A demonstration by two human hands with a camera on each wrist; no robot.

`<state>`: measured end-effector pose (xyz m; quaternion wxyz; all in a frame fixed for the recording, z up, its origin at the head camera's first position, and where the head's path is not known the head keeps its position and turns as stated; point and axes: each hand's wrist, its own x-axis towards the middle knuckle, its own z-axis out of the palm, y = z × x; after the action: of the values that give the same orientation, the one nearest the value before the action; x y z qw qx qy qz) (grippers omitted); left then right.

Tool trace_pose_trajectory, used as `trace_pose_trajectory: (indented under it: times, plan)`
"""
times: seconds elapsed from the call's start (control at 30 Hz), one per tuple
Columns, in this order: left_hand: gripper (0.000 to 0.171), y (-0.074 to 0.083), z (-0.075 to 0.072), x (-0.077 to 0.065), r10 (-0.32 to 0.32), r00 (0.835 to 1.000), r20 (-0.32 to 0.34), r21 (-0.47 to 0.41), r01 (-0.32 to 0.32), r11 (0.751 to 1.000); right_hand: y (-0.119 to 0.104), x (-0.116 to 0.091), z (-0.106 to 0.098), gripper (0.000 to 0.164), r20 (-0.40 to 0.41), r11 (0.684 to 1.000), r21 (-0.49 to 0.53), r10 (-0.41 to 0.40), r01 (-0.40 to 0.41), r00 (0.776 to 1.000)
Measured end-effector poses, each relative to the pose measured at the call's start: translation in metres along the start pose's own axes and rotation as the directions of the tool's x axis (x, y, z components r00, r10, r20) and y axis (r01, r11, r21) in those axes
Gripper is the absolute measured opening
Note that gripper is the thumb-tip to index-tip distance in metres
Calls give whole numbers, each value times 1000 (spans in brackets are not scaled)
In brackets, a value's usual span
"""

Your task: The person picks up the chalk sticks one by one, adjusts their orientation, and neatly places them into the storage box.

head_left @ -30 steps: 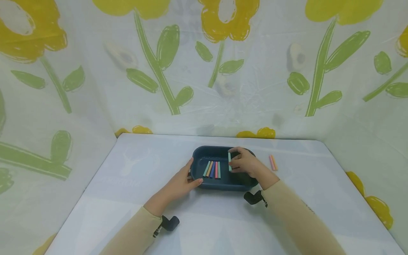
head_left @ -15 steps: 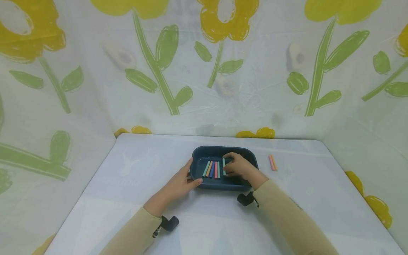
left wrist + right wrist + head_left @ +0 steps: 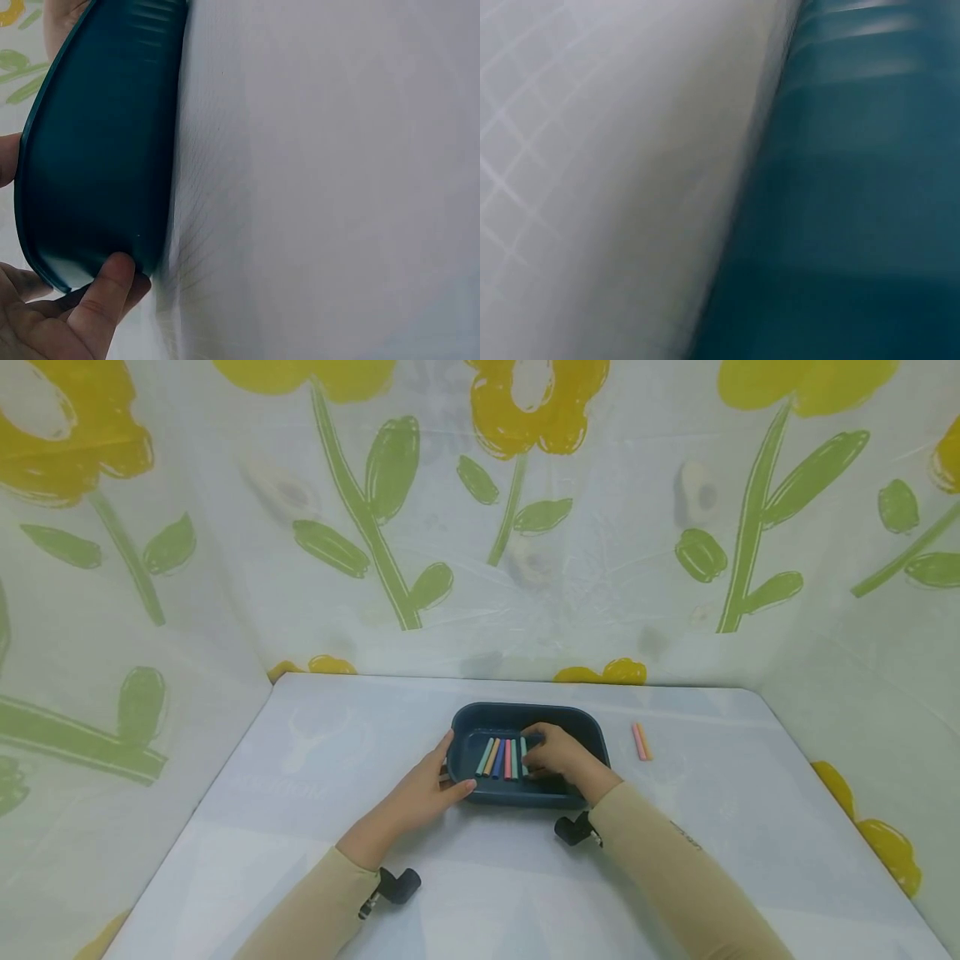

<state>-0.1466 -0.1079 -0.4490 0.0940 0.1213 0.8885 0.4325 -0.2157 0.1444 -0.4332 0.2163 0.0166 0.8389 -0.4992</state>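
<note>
A dark blue tray (image 3: 510,797) with rounded corners stands on the table. My left hand (image 3: 420,791) grips its left end, thumb by the front rim. In the left wrist view, fingertips press the outer wall of the tray (image 3: 105,142). Inside lies a row of chalk sticks in green, orange, blue and pink, including a blue chalk (image 3: 498,759). My right hand (image 3: 566,755) reaches into the tray and pinches a pale green chalk (image 3: 524,753) at the row's right end. The right wrist view shows only the tray's outer wall (image 3: 840,210) and tabletop, not the hand.
To the right of the tray, a pink chalk (image 3: 639,743) and an orange chalk (image 3: 646,743) lie side by side on the white table (image 3: 480,893). A flower-printed curtain (image 3: 600,568) rises behind the table and along both sides.
My right hand has moved left inside the tray, bringing the pale green chalk from apart to beside the row. My left hand stays at the tray's left end.
</note>
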Motion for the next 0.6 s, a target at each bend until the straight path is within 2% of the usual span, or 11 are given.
trace_pose_trajectory:
  times: [0.6]
  plan:
    - [96, -1, 1, 1, -11, 1000, -3, 8, 11, 1000, -2, -2, -3, 52, 3, 1000, -1, -8, 8, 1000]
